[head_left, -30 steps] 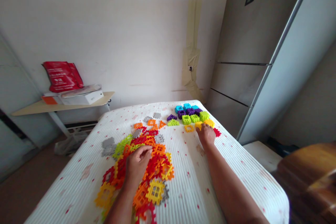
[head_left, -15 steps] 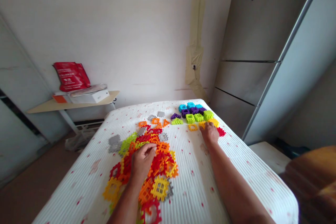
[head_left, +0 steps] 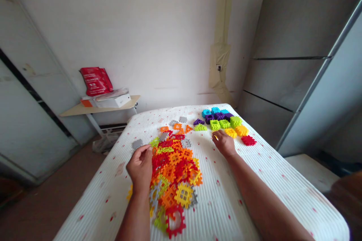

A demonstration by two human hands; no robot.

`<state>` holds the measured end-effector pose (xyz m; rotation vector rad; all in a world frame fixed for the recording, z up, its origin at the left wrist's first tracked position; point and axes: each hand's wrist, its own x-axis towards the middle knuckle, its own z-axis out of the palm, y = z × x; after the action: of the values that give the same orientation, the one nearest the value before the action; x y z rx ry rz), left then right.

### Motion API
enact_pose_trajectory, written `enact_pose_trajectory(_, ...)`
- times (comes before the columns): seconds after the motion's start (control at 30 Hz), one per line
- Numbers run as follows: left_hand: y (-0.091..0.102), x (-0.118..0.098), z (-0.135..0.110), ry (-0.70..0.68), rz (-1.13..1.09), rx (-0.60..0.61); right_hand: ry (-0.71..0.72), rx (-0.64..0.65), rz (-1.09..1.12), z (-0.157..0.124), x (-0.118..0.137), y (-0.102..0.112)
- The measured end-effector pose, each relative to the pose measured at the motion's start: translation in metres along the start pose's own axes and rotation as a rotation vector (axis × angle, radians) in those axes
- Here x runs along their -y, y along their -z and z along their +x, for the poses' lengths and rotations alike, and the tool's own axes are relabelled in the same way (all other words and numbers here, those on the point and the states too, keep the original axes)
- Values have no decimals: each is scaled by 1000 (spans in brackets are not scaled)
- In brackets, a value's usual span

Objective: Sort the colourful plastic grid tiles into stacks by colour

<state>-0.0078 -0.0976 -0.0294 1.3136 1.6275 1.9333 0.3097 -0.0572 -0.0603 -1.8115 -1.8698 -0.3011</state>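
Left hand at tile pile's left edge; right hand right of pile; both grips curled, contents cannot be told; judgement: lift tiles singly.

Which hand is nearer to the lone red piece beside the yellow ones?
Right. The right hand lies just left of the red piece, apart from it; the left hand is far across, at the mixed pile's left edge.

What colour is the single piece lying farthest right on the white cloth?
The piece is red, clearest in the head view.
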Motion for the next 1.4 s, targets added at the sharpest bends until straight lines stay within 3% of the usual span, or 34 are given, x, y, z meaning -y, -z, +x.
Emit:
enact_pose_trajectory(0.13,2,7,4,-4,17,-42,49,41,22,-2,12,-8)
enact_pose_trajectory(0.33,0,13,2,-127,181,55,41,220,92,-5,25,-17)
enact_pose_trajectory(0.43,-9,5,7,-202,354,211,34,273,75,-5,29,-22)
enact_pose_trajectory(0.6,-46,-20,27,-268,837,640,21,272,54,-5,31,-25)
enact_pose_trajectory(0.7,-73,-22,38,-213,958,731,12,270,59,-5,30,-25)
enact_pose_trajectory(0.83,-102,-11,49,-110,1085,781,13,266,77,-6,30,-25)
enact_pose_trajectory(0.97,-116,1,55,-58,1171,790,7,269,91,-6,30,-24)
enact_pose_trajectory(1.4,-117,4,55,-19,1202,809,7,263,97,-5,29,-26)
